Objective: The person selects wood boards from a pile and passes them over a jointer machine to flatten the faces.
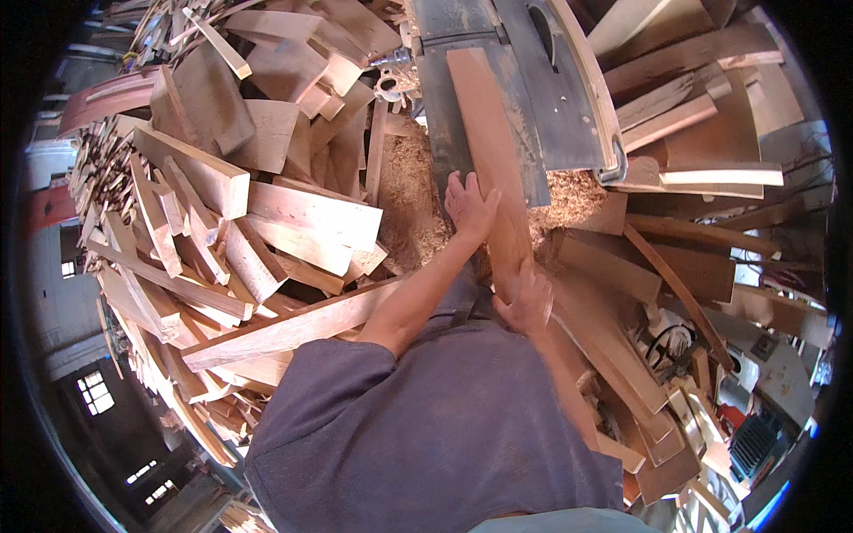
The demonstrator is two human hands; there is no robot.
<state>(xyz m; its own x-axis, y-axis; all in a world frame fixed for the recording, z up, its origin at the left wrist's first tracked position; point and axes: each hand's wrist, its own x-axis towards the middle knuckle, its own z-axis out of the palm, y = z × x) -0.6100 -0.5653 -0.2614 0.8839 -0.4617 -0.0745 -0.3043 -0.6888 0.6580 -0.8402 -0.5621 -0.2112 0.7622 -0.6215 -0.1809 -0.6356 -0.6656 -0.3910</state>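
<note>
The person stands at a table saw, whose grey metal surface [524, 115] runs away from the body toward the top of the view. A long reddish-brown wooden board [487, 151] lies lengthwise on that surface, its near end overhanging toward the person.

The left hand [469, 206] rests flat and open against the board's left edge, fingers spread and pressed to the wood, about halfway along its length. The right hand [526, 300] is closed around the board's near end, gripping it from the right side just in front of the grey shirt [444, 426].

Pale sawdust [410, 191] is heaped to the left of the saw and spills again at the surface's right near corner, just beside the board. A curved wooden strip [593, 80] lies along the right side of the surface. To the left, a large pile of cut planks [222, 222] lies crisscrossed; more offcuts [693, 115] are stacked to the right.
</note>
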